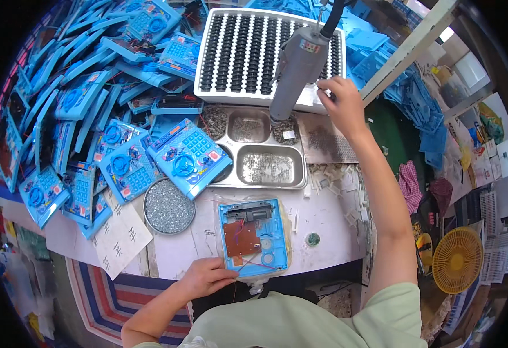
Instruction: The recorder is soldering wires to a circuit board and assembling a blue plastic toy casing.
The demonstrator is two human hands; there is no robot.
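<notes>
An opened blue plastic toy housing (270, 231) lies on the table in front of me, with a brown circuit board (241, 240), thin wires and a black part inside. My left hand (210, 276) is at its lower left corner, fingers closed on the edge. Farther off, my right hand (343, 103) reaches to the right edge of a white tray (254, 100) lined with rows of black round parts (240, 52). Its fingers are pinched together around a small dark piece, partly hidden. A grey electric screwdriver (300, 72) hangs upright just left of that hand.
Blue toy housings (187, 158) are piled high on the left. A steel compartment tray (300, 181) holds screws and small metal parts. Near it stand a round dish of grey bits (170, 206) and scattered white plastic pieces (352, 194). A pale post (410, 49) slants at right.
</notes>
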